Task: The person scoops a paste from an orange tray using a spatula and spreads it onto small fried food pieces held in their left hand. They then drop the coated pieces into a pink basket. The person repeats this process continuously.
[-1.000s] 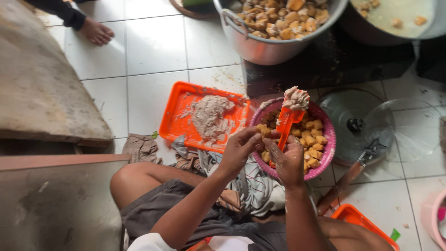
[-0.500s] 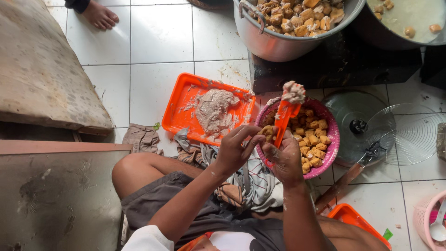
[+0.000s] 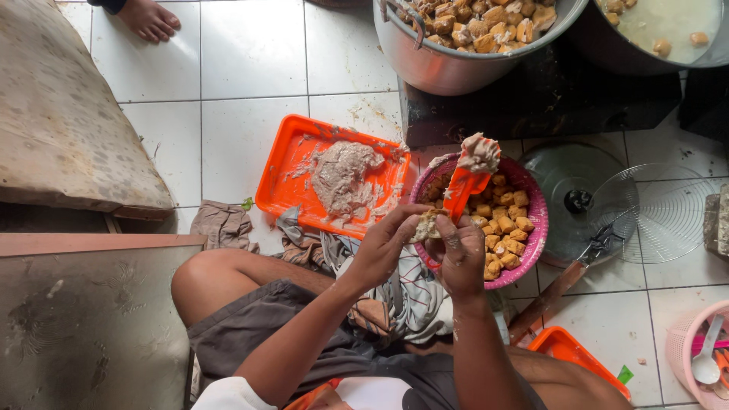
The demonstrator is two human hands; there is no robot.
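I sit on a tiled floor. My left hand (image 3: 389, 244) pinches a fried tofu piece (image 3: 427, 225) held just above the near rim of a pink bowl (image 3: 531, 250) filled with fried tofu pieces. My right hand (image 3: 460, 257) grips an orange spatula (image 3: 465, 186) whose upturned tip carries a lump of pale grey paste. Both hands meet at the tofu piece. To the left lies an orange tray (image 3: 282, 182) smeared with a mound of the same paste.
A large metal pot (image 3: 448, 64) of fried tofu stands at the top, a second pot (image 3: 645, 45) with pale liquid beside it. A glass lid and wire strainer (image 3: 623, 201) lie right. Cloths (image 3: 228, 224) rest near my knee. Another person's bare foot (image 3: 148, 19) shows top left. A pink basket (image 3: 695, 353) sits bottom right.
My left hand has closed in on the tofu piece beside the spatula hand. The spatula stays raised with its paste; the view has shifted slightly downward.
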